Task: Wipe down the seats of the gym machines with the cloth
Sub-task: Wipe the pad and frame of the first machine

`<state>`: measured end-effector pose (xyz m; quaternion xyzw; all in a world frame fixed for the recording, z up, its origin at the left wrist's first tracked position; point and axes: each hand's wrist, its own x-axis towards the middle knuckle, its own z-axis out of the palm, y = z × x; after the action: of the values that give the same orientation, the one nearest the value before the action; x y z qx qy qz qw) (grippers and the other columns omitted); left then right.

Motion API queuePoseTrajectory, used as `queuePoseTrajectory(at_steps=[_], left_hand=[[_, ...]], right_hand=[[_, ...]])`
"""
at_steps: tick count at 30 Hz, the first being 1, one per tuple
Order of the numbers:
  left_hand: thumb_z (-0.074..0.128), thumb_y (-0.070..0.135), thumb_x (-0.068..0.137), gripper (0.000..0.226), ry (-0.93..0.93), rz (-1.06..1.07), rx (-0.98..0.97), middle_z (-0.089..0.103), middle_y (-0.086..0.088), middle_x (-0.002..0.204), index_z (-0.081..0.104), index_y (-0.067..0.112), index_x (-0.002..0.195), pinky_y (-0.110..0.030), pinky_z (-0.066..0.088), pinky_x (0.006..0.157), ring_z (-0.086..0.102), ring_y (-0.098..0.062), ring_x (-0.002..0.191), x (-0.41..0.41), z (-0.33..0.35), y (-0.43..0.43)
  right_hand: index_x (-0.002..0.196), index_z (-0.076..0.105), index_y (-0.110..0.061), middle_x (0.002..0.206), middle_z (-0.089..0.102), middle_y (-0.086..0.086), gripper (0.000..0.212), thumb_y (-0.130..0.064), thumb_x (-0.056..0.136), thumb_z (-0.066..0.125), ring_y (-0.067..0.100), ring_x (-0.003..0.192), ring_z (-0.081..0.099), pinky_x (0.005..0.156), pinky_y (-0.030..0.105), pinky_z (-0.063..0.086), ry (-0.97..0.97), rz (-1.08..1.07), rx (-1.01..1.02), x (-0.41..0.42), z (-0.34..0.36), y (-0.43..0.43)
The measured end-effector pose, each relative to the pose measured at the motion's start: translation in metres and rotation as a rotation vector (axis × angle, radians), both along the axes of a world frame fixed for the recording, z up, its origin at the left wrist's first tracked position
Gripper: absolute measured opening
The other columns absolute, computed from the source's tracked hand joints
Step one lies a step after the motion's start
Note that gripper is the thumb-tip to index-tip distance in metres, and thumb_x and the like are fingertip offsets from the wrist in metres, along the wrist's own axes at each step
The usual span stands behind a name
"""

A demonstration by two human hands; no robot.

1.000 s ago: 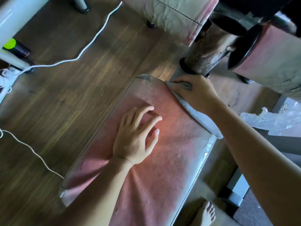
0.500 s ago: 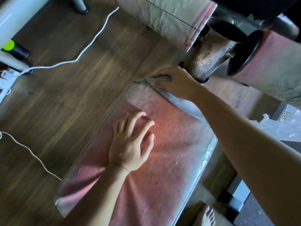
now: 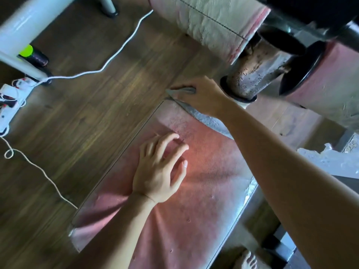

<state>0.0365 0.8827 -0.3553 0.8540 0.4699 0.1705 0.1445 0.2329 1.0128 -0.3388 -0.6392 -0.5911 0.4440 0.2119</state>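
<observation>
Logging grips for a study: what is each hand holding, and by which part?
The right hand presses the far end of the grey cloth onto the pink padded seat; no curled grip shows. The left hand only rests fingertips there.

The cloth [image 3: 209,120] is pressed under the right grip [image 3: 204,94] at the seat's [image 3: 204,206] corner; the left grip [image 3: 157,171] is rested nearer.

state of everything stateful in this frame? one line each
seat, worn, with small holes
cloth, lying along the seat's far edge
right hand, pressing the cloth at the far corner
left hand, fingers arched, tips on the seat, holding nothing
white cable, loose on the floor
</observation>
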Motion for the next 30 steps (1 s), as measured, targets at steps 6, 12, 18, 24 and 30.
queuePoseTrajectory(at_steps=[6,12,18,24,30], left_hand=[[0.059,0.029,0.090,0.029,0.003,-0.017,-0.003,0.057,-0.008,0.133,0.068,0.019,0.115,-0.047,0.039,0.101,0.055,-0.032,0.112,-0.001,0.000,0.000],[0.059,0.030,0.091,0.028,-0.062,-0.024,-0.010,0.057,-0.006,0.130,0.066,0.020,0.115,-0.042,0.036,0.100,0.054,-0.031,0.112,-0.003,0.002,0.000],[0.058,0.025,0.084,0.033,-0.154,-0.057,-0.149,0.057,-0.001,0.129,0.064,0.022,0.116,-0.040,0.034,0.100,0.054,-0.029,0.115,-0.013,0.013,0.003],[0.053,0.015,0.088,0.032,-0.173,-0.393,-0.136,0.059,-0.008,0.133,0.067,0.011,0.116,-0.043,0.043,0.104,0.054,-0.031,0.119,-0.093,0.007,0.015],[0.051,0.004,0.095,0.033,-0.237,-0.452,-0.118,0.054,-0.008,0.145,0.067,0.008,0.123,-0.044,0.036,0.116,0.048,-0.027,0.137,-0.127,-0.006,0.017]], right_hand=[[0.129,0.065,-0.039,0.125,0.068,-0.013,0.038,-0.038,0.092,0.065,0.011,0.112,0.062,0.093,0.022,0.046,-0.229,0.009,0.136,0.014,0.011,-0.045],[0.143,0.055,-0.024,0.139,0.057,0.000,0.047,-0.040,0.099,0.047,0.023,0.120,0.054,0.102,0.028,0.040,-0.491,-0.078,0.294,0.007,0.022,-0.140],[0.150,0.044,-0.027,0.160,0.033,0.010,0.052,-0.031,0.099,0.054,0.031,0.152,0.021,0.120,0.055,0.026,-0.562,-0.140,0.209,-0.018,0.026,-0.234],[0.146,0.033,-0.055,0.153,0.022,0.003,0.045,-0.045,0.103,0.044,0.032,0.139,0.025,0.110,0.054,0.034,-0.649,-0.678,-0.090,-0.095,0.022,-0.262],[0.149,0.024,-0.055,0.151,0.035,-0.004,0.049,-0.049,0.102,0.036,0.027,0.125,0.037,0.094,0.047,0.037,-0.914,-0.604,-0.071,-0.165,0.021,-0.286]])
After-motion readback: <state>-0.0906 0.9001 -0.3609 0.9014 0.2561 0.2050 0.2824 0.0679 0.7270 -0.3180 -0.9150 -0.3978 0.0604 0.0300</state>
